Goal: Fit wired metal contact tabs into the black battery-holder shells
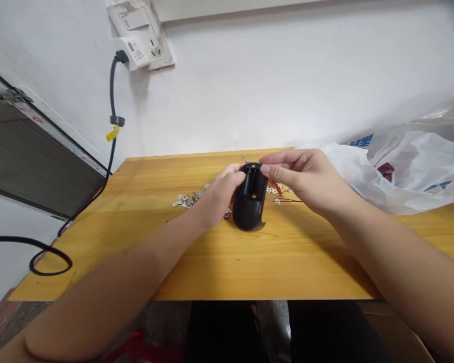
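A black, rounded casing [248, 212] with an open hollow compartment in its upper part is held up over the wooden table. My left hand [224, 194] grips its left side, thumb near the compartment's edge. At the top right corner, the thumb and fingers of my right hand [300, 176] pinch the casing. Small silvery metal pieces [189, 199] lie in a loose pile left of the casing, partly behind my left hand. Beyond its right side are more small metal pieces with thin red and dark wires [279, 190], partly hidden by my right hand.
The wooden table [136, 181] meets a white wall. A translucent plastic bag [412, 166] with blue print covers its right rear part. At the left, a dark cable [112, 96] hangs from a white plug [136, 53] in a wall socket and runs past the table's edge.
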`<state>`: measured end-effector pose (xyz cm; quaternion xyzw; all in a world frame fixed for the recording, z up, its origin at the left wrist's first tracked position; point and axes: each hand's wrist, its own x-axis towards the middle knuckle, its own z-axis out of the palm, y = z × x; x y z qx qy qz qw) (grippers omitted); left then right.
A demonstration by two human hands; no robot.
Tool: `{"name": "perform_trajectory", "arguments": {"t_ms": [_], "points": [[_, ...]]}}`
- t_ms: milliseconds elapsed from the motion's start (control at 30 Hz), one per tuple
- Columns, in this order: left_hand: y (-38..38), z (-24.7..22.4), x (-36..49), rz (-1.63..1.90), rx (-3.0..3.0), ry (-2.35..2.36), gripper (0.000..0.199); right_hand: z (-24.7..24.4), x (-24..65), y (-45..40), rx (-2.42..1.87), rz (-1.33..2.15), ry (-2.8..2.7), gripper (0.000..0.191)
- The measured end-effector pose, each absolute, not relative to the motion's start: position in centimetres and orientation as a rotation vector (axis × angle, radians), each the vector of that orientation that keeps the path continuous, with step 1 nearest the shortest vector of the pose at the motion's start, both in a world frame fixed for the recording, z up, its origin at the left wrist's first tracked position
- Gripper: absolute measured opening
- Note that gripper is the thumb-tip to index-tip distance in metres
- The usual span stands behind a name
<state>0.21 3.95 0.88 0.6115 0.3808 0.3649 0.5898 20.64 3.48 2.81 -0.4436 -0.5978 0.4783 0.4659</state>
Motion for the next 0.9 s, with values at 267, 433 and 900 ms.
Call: {"name": "perform_trajectory", "arguments": {"t_ms": [267, 433, 900], "points": [[3.3, 0.4, 0.1, 0.801, 1.413, 0.847, 0.068, 3.0, 25.4, 6.1, -1.282, 0.918, -2.282, 0.018], [4.0, 0.3, -0.3, 0.936, 1.123, 0.542, 0.070, 1.4, 25.8, 7.4, -1.432, 0.919, -2.526, 0.013], [3.9, 0.1, -0.8, 0.880, 1.060, 0.342, 0.064, 1.1, 26.2, 7.5, -1.588, 0.935, -2.466, 0.012]]}}
